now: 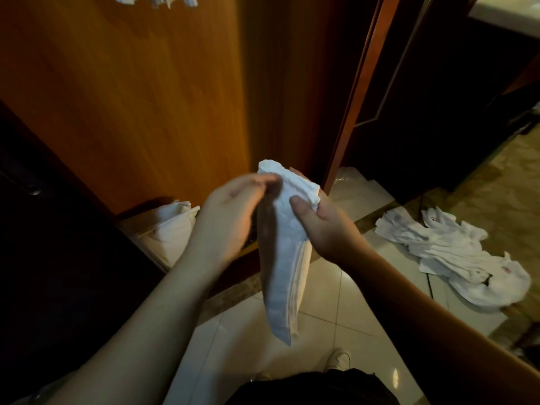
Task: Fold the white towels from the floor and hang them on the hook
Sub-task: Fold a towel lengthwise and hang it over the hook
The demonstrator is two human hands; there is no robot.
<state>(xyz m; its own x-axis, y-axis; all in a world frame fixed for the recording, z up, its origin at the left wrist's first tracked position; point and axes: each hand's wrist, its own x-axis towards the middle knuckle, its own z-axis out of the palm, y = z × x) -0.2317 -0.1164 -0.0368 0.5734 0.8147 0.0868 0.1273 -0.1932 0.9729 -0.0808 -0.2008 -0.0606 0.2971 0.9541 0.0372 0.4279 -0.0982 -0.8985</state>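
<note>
Both forearms are reaching out from the wearer, the right hand (324, 226) clamping its grip on the top of a folded white towel (285, 258) hanging mid-air while the left hand (230, 217), fingers apart, is smoothing it; hanging likely comes next, more towels (455, 252) are lying on the floor (336, 331), and no writing is legible.

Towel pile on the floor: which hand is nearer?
Right. The right hand, holding the folded towel, is on the side of the towel pile; the left hand is across the towel, farther away.
</note>
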